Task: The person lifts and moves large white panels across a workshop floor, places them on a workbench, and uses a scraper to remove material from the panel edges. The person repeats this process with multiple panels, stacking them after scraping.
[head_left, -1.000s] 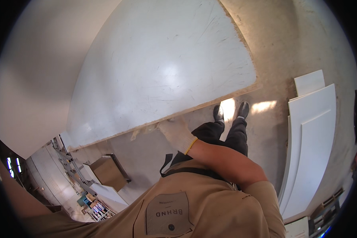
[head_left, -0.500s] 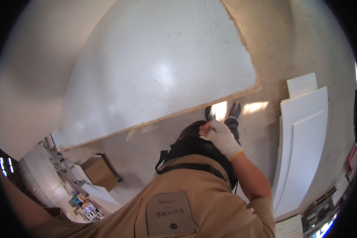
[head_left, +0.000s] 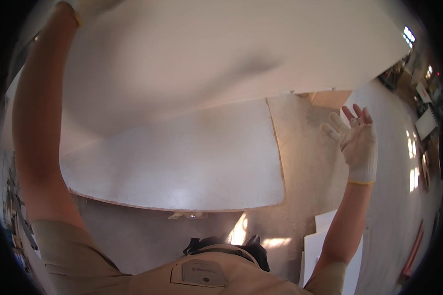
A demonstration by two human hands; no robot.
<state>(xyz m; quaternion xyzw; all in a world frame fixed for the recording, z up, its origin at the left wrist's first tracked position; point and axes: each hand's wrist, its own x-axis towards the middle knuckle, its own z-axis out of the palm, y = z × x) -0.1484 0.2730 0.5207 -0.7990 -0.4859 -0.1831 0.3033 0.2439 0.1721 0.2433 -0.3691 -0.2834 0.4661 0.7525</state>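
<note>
The panel (head_left: 221,54), top cut off, lies lengthwise left to right, lower edge rising rightward, hiding the board's (head_left: 192,167) far side. The right hand (head_left: 357,145) spreads its fingers in air; the left hand (head_left: 94,7) (cropped) leaves its fingers' state unclear.

Lettering showed in one place, on the chest of the person's tan top (head_left: 261,281). There a grey patch (head_left: 189,276), angular in outline, carried a short line of dark printed characters (head_left: 204,270), upside down as seen from the head camera. Below that line sat a small, round, dark mark (head_left: 205,279), too small to make out in detail. The print was slanted and partly soft, its smaller strokes blurred.
</note>
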